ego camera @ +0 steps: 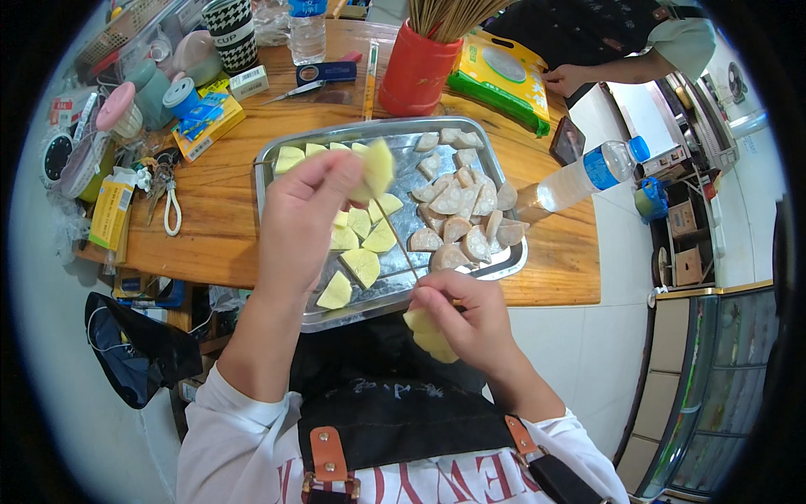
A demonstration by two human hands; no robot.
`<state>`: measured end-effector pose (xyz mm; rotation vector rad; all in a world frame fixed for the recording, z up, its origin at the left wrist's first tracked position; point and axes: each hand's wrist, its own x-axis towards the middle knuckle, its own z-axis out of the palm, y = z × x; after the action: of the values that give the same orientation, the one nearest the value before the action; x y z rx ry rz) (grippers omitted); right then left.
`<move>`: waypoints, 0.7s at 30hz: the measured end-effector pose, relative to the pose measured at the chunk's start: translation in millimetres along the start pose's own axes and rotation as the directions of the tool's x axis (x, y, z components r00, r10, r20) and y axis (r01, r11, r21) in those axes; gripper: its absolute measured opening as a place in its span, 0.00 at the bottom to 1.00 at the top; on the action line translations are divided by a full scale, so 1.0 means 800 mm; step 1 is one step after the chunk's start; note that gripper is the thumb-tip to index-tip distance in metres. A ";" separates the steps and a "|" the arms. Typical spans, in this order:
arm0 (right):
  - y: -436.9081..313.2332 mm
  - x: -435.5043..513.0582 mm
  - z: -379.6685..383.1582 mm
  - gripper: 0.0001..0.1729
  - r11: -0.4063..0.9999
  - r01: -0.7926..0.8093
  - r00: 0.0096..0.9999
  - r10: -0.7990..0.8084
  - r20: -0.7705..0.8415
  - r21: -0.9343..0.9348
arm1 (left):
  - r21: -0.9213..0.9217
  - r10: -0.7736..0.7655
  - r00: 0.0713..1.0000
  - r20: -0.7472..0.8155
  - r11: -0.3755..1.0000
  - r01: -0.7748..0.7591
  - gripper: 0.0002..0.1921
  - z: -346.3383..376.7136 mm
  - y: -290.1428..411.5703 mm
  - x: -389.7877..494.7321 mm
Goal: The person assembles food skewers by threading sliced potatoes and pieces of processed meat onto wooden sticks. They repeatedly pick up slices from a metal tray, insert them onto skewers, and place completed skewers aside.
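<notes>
My left hand (299, 220) pinches a pale yellow potato slice (381, 167), somewhat blurred, at the upper end of a thin bamboo skewer (397, 236). Lower down, my right hand (469, 315) grips the same skewer. Several potato slices (431, 340) are bunched on it beneath my right fingers. Under both hands lies a rectangular metal tray (393, 299). Loose potato pieces (361, 266) are spread over its left half, and greyish-white half-round slices (463, 198) are heaped on the right. Along the far left edge sits a row of potato slices (289, 159), partly hidden by my left hand.
Behind the tray stands a red container (419, 72) of bamboo skewers, beside a yellow-green package (500, 79). A water bottle (582, 176) is to the right, near a phone (568, 142). Scissors (302, 89), keys (165, 170) and boxes crowd the left. Another person's hand (565, 80) touches the package.
</notes>
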<state>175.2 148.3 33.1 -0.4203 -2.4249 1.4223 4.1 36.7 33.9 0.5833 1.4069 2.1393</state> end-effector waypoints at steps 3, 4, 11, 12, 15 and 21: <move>-0.009 0.005 -0.007 0.07 0.988 -0.140 0.988 0.134 0.078 0.072 | 0.221 -0.176 0.961 0.213 0.967 0.128 0.10 0.016 -0.016 -0.027; -0.012 0.008 -0.011 0.08 0.981 -0.186 0.977 0.180 0.113 0.051 | 0.246 -0.129 0.966 0.225 0.967 0.072 0.11 0.016 -0.016 -0.027; -0.007 0.072 -0.015 0.10 0.819 0.027 0.996 0.026 -0.085 0.574 | 0.515 -0.092 0.933 0.348 0.850 -0.108 0.10 0.021 -0.006 -0.029; -0.007 0.075 -0.015 0.09 0.829 0.022 0.997 0.023 -0.072 0.560 | 0.517 -0.024 0.945 0.325 0.841 -0.156 0.10 0.021 -0.009 -0.030; -0.013 0.079 -0.006 0.08 0.835 0.021 0.994 0.043 -0.103 0.549 | 0.532 -0.059 0.955 0.292 0.840 -0.111 0.10 0.018 -0.008 -0.035; 0.002 0.097 -0.008 0.08 0.825 0.036 0.992 0.038 -0.120 0.563 | 0.559 -0.168 0.945 0.280 0.829 -0.018 0.11 0.013 -0.012 -0.051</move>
<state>107.1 184.9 43.0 -0.3479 -1.7767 1.9498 43.7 21.6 25.6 1.0186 1.8228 1.4601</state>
